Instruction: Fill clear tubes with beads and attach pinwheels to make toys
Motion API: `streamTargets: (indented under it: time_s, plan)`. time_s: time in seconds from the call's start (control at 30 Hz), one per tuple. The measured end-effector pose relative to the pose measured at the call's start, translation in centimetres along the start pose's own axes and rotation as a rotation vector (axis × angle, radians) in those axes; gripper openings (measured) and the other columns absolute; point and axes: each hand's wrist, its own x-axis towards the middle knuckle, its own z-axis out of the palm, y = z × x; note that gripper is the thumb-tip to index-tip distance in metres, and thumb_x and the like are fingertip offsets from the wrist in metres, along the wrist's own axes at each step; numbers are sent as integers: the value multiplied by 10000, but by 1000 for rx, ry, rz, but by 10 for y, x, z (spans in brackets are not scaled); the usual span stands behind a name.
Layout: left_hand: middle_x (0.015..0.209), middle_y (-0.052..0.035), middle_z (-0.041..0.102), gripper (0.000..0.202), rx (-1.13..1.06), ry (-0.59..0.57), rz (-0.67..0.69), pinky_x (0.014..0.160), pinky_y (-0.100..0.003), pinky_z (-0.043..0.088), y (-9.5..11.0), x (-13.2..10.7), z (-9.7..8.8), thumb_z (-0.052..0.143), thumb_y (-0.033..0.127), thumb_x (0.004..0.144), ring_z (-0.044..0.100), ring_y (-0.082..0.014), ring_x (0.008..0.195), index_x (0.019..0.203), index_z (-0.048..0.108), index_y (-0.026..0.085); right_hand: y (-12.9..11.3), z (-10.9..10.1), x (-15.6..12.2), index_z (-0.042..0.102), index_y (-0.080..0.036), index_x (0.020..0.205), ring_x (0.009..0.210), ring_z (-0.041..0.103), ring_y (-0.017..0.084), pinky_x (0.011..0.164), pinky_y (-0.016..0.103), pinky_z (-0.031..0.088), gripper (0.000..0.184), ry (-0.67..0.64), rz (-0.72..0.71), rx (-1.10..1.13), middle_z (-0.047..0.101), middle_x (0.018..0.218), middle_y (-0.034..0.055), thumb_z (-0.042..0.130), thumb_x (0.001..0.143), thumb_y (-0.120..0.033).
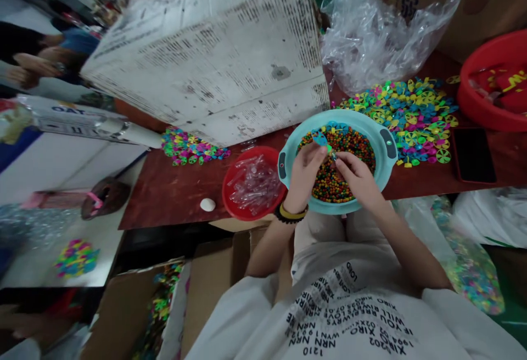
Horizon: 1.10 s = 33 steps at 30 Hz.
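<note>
Teal plastic piece [320,140] — in left fingers [316,154], above beads [354,146]

Left hand [303,176]: pinches teal plastic piece [320,140]
Right hand [357,176]: fingertips just beside that piece
Teal basin [329,118]: beneath both hands, holding multicoloured beads [329,181]

Blue plastic piece [320,140] in left hand [304,172] bright blue; basin [385,129] pale teal with dark grey grips; beads [337,168] mixed orange, green and brown; pinwheel parts [411,118] pink, yellow, green and blue; bowl [234,198] red; wristband [293,213] black and yellow; shirt [349,316] white with black lettering.
</note>
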Motion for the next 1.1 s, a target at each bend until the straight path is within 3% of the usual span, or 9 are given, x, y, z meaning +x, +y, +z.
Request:
streamTargets:
  time_s: [0.13, 0.33, 0.4, 0.5, 0.63, 0.73, 0.87, 0.93, 1.1]
  plan:
    - [1092, -101, 812, 540, -164, -198, -83, 1027, -493, 639, 8, 6, 5, 491, 687, 1054, 738, -304, 1238, 1029, 737, 207, -10, 3, -11, 714, -240, 1090, 856, 625, 206, 754, 342, 529, 485, -2, 6, 96, 703, 1005, 68, 793, 843, -650]
    - [1163, -140, 808, 690, -341, -610, -109, 860, -466, 657, 2, 5, -35, 787, 843, 746, 745, -375, 1186, 1027, 765, 214, -30, -13, -18, 704, -158, 938, 479, 231, 38, 415, 188, 188, 535, -656, 615, 644, 495, 664, -44, 872, 783, -641]
    - [1183, -151, 802, 691, -434, -556, -149, 808, -408, 644, -2, -1, -32, 840, 797, 725, 754, -357, 1153, 1078, 761, 209, -31, -10, -19, 716, -151, 934, 466, 239, 30, 413, 181, 197, 558, -643, 601, 628, 510, 658, -43, 867, 778, -664]
    - [1108, -108, 811, 595, -527, -227, -190, 826, -350, 620, -5, -10, -14, 833, 722, 795, 767, -266, 1019, 1090, 762, 209, -23, -2, -20, 739, -180, 964, 545, 454, 88, 485, 221, 388, 546, -292, 327, 382, 650, 785, 23, 808, 822, -703]
    - [1045, -108, 815, 548, -583, 20, -190, 1011, -362, 567, -1, -18, 0, 863, 672, 799, 744, -242, 1049, 994, 806, 162, -8, 3, -15, 797, -212, 1070, 1070, 684, 278, 865, 366, 588, 607, 58, -46, -77, 771, 1176, 134, 801, 785, -748]
    - [1024, -150, 817, 579, -703, -81, -182, 823, -308, 572, 4, -26, -6, 863, 713, 765, 754, -277, 1036, 867, 825, 144, -8, 4, -16, 790, -203, 1019, 808, 662, 207, 623, 280, 543, 614, -120, 161, 81, 763, 978, 113, 833, 749, -753]
    - [934, -171, 814, 689, -780, -308, -212, 660, -263, 516, 9, -34, -20, 903, 792, 622, 758, -261, 879, 788, 813, 129, -16, 5, -24, 741, -174, 936, 446, 276, 35, 394, 173, 210, 632, -508, 600, 372, 555, 655, -22, 880, 710, -748]
    - [983, -160, 824, 643, -648, -173, -181, 779, -294, 559, 11, -36, -23, 867, 761, 719, 753, -249, 910, 895, 833, 143, -14, 5, -25, 745, -169, 968, 449, 331, 43, 407, 188, 274, 616, -388, 437, 292, 622, 712, 11, 817, 790, -754]
    - [1050, -121, 834, 554, -527, 125, -124, 1072, -373, 558, 13, -45, -19, 898, 668, 747, 764, -273, 1082, 999, 850, 176, 9, 6, -17, 766, -161, 1143, 917, 771, 282, 743, 372, 635, 563, 160, -483, -515, 802, 1116, 183, 587, 1006, -677]
